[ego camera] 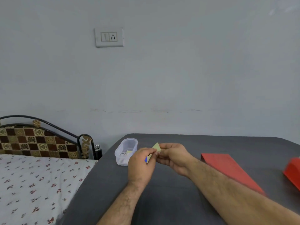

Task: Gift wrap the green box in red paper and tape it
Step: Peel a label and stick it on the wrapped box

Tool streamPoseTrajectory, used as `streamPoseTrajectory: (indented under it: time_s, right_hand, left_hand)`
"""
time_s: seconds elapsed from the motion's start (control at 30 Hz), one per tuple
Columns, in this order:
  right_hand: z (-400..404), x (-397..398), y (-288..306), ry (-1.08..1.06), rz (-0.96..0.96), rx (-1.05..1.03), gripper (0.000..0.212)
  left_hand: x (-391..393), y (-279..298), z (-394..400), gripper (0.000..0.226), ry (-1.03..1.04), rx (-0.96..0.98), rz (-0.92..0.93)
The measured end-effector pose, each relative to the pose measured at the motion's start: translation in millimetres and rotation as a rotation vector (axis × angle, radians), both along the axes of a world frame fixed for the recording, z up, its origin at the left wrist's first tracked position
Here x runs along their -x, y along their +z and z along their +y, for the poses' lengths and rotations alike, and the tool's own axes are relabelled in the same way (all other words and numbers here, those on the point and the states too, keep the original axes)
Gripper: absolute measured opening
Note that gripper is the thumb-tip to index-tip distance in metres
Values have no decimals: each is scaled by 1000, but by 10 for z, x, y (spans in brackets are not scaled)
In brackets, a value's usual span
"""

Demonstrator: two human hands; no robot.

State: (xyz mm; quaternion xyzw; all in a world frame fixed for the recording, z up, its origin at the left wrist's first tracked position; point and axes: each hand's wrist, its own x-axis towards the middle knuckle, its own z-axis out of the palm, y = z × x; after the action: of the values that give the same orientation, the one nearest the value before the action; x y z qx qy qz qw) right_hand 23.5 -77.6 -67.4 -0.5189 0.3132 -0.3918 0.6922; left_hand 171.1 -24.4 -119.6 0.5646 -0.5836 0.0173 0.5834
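Two hands, one small pale-green piece.
Your left hand (140, 164) and right hand (172, 157) pinch the pale-green piece (156, 148) above the grey table (170, 200), fingers clamped on it.

Your two hands meet above the table (162, 200), near its far left part, the left hand (140, 164) just left of the right hand (174, 157), with a small folded piece (156, 147) held between them. A tub (125, 151) stands on the table just behind and left of your left hand, with small bits inside. To your right a flat sheet (230, 169) lies on the table, and further right, at the frame's edge, sits a wrapped box (293, 172). A bed (35, 184) lies left of the table, its headboard (40, 142) at the wall (178, 70), which carries a socket plate (109, 37)
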Motion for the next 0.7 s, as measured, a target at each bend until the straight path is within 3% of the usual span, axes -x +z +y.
streamPoseTrajectory:
  time_s: [0.17,0.43,0.57,0.7]
  right_hand:
    - [111,186,-221,33,13,101,30]
    - [132,267,-96,-40,324,487,45]
    - [161,352,12,-236,346,543,21]
    - [270,459,113,-277,387,571,13]
  left_hand:
    - [79,-41,66,14,6,-177,21]
    - [226,266,109,7,-112,-312,210]
    - [326,352,117,13,-160,-286,439]
    - [464,421,206,9,-314,-270,589]
